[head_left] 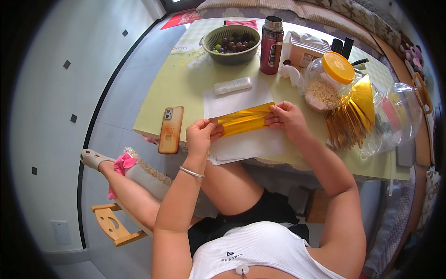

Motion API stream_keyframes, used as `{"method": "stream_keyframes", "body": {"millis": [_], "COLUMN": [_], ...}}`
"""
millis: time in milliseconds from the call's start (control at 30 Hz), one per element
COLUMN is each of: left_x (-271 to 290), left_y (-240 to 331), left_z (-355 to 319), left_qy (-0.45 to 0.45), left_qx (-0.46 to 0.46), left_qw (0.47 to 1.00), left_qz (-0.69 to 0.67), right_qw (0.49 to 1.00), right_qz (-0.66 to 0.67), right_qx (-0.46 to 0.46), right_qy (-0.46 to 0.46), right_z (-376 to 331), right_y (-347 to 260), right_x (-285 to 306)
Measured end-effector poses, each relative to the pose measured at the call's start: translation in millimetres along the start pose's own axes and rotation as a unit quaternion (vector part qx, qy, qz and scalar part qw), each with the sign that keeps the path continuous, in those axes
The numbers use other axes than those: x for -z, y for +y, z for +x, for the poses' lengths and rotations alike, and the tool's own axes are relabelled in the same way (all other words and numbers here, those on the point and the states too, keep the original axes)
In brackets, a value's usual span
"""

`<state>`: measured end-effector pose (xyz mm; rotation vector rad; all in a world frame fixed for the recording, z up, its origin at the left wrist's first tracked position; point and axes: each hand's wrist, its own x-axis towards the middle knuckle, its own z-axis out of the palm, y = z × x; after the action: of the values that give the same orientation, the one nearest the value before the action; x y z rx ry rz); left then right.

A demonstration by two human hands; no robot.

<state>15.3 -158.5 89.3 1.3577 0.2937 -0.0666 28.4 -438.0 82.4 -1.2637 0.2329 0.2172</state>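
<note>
A shiny strip of gold foil paper (244,122) is stretched between my two hands, just above some white paper sheets (248,151) at the table's near edge. My left hand (200,135) pinches its left end, and my right hand (287,119) grips its right end by the upper corner. Beyond the strip a white tube (233,85) lies on the sheets. To the right of my right hand, a bundle of folded gold foil pieces (355,114) leans beside a clear jar with a yellow lid (338,68).
A phone (170,130) lies at the table's left edge. At the back stand a colander (218,57) of grapes, a maroon thermos (271,46) and a tissue box (307,49). A large clear plastic jar (402,116) lies tipped at the right. The table (162,86) has a pale yellow cover.
</note>
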Motion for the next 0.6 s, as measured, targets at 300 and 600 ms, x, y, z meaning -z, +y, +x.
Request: {"method": "stream_keyframes", "body": {"millis": [300,600], "left_x": [12.7,13.2], "left_y": [1.2,-9.9], "left_z": [-0.3,-5.2], "left_qy": [0.000,0.018], "left_qx": [-0.004,-0.229], "left_qw": [0.998,0.886], "left_qz": [0.063,0.402], "right_qw": [0.991,0.941], "right_qz": [-0.136,-0.331], "right_qx": [0.005,0.059], "right_qy": [-0.004,0.027], "right_z": [-7.9,-21.9], "right_y": [-3.0,-4.2], "right_x": [9.1,4.5]}}
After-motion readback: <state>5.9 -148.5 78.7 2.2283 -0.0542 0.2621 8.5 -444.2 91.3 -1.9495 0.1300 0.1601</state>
